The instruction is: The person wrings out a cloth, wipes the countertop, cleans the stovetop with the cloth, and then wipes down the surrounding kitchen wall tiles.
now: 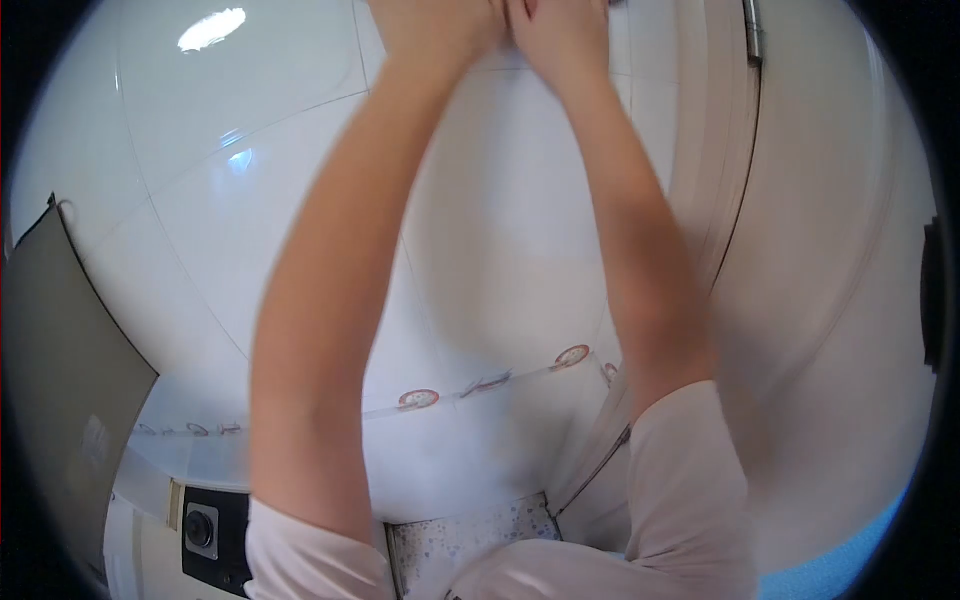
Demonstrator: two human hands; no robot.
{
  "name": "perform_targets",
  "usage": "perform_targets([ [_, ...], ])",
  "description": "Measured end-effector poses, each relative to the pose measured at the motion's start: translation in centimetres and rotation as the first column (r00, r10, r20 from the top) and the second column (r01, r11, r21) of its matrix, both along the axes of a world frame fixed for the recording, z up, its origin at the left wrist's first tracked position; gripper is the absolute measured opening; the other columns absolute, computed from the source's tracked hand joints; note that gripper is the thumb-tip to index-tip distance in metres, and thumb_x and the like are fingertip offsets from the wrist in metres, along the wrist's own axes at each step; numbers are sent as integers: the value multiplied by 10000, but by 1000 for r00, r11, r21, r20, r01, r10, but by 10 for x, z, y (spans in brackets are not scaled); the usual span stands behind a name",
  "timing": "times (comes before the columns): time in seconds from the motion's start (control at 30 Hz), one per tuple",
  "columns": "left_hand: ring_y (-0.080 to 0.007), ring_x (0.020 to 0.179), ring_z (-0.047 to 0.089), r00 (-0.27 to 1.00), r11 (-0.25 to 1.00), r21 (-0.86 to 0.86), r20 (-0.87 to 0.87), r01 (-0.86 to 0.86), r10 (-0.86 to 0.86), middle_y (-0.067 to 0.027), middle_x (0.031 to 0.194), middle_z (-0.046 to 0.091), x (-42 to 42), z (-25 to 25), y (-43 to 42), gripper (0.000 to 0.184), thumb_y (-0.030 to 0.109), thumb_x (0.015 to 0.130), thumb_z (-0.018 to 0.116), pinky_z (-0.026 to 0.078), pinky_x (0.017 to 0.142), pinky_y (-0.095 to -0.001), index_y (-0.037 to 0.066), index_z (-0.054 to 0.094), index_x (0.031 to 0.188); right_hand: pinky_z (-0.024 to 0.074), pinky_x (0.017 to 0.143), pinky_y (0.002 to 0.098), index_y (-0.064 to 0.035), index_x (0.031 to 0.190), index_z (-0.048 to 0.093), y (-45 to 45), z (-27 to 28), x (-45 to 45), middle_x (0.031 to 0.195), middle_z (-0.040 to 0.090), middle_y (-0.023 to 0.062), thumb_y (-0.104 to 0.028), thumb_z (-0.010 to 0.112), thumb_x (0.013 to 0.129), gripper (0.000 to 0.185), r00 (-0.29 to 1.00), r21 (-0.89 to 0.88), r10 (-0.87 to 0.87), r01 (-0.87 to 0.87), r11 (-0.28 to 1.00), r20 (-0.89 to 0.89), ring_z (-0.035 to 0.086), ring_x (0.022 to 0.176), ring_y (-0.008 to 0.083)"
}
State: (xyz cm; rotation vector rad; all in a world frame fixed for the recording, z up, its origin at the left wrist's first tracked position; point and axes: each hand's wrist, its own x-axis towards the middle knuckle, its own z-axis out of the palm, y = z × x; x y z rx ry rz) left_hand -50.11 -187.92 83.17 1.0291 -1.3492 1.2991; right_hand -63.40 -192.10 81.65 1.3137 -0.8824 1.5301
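Observation:
Both arms stretch up along a white tiled wall (500, 200). At the top edge of the view is my left hand (440, 25), its fingers cut off by the frame. Close beside it on the right is my right hand (563, 35), seen mostly from its back, with the fingers also largely out of view. The two hands meet or nearly meet in front of the tiles. Whatever they hold or touch lies beyond the frame, apart from a small dark bit at the right hand's edge.
A door frame (700, 150) and pale door (820, 200) with a metal hinge (753, 35) stand right. A dark grey panel (70, 380) is at left. Below are a black gas stove (205, 530), a patterned tile border (485, 385) and a speckled floor (470, 535).

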Motion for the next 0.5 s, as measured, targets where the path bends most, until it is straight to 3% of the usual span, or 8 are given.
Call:
perform_targets([
  [0.03, -405, 1514, 296, 1000, 995, 104, 10, 12, -13, -164, 1601, 436, 0, -22, 4, 511, 391, 1066, 455, 159, 1233, -659, 208, 508, 1539, 239, 1234, 595, -47, 1479, 545, -6, -28, 2, 1574, 398, 315, -394, 562, 1026, 571, 1000, -4, -18, 18, 1000, 6, 313, 1466, 541],
  [0.1, -414, 1378, 417, 981, 975, -124, 81, 187, -178, -102, 1476, 544, 10, -99, -10, 446, 344, 891, 650, 282, 1110, -694, 254, 682, 1327, 314, 1181, 624, -103, 1438, 594, 1, -115, 8, 1565, 415, 260, -270, 646, 979, 491, 995, -43, 92, -93, 995, -32, 359, 1420, 559],
  [0.2, -497, 1469, 292, 965, 944, 218, 37, 246, -260, -166, 1519, 494, 15, -247, 14, 568, 307, 911, 623, 186, 1146, -757, 170, 597, 1461, 228, 1233, 621, -70, 1456, 580, 20, -273, 19, 1607, 356, 273, -218, 643, 954, 527, 991, 199, 133, -128, 972, -12, 280, 1484, 553],
  [0.27, -531, 1468, 270, 956, 840, 462, -69, 284, -285, -150, 1527, 486, 21, -361, 32, 610, 321, 907, 613, 179, 1125, -785, 153, 566, 1491, 261, 1196, 674, -62, 1390, 612, 45, -384, 30, 1589, 386, 257, -210, 616, 965, 450, 970, 362, 236, -243, 900, 62, 300, 1456, 580],
  [0.33, -528, 1425, 321, 970, 753, 617, -84, 231, -229, -140, 1501, 504, 30, -483, 46, 621, 334, 883, 643, 216, 1110, -782, 159, 577, 1475, 317, 1181, 654, -47, 1354, 619, 70, -501, 47, 1568, 394, 253, -171, 681, 910, 465, 930, 531, 258, -361, 767, 261, 316, 1450, 573],
  [0.4, -495, 1338, 428, 959, 670, 693, -125, 267, -253, -132, 1446, 552, 36, -570, 69, 566, 309, 868, 681, 264, 1116, -742, 129, 632, 1402, 357, 1156, 652, -49, 1356, 622, 93, -594, 41, 1576, 381, 250, -157, 692, 895, 478, 958, 688, 243, -278, 671, 151, 351, 1427, 571],
  [0.43, -482, 1312, 457, 951, 620, 728, -154, 292, -267, -130, 1417, 572, 39, -591, 76, 545, 296, 865, 690, 280, 1118, -727, 116, 649, 1377, 364, 1149, 652, -49, 1360, 622, 99, -615, 39, 1576, 379, 254, -156, 693, 896, 481, 955, 773, 253, -275, 572, 153, 361, 1418, 571],
  [0.5, -472, 1307, 467, 941, 637, 699, -168, 324, -295, -135, 1390, 588, 41, -591, 73, 530, 273, 860, 697, 292, 1115, -716, 104, 659, 1360, 364, 1148, 639, -44, 1367, 616, 98, -600, 39, 1552, 390, 281, -175, 663, 948, 441, 965, 722, 235, -247, 646, 120, 364, 1410, 574],
])
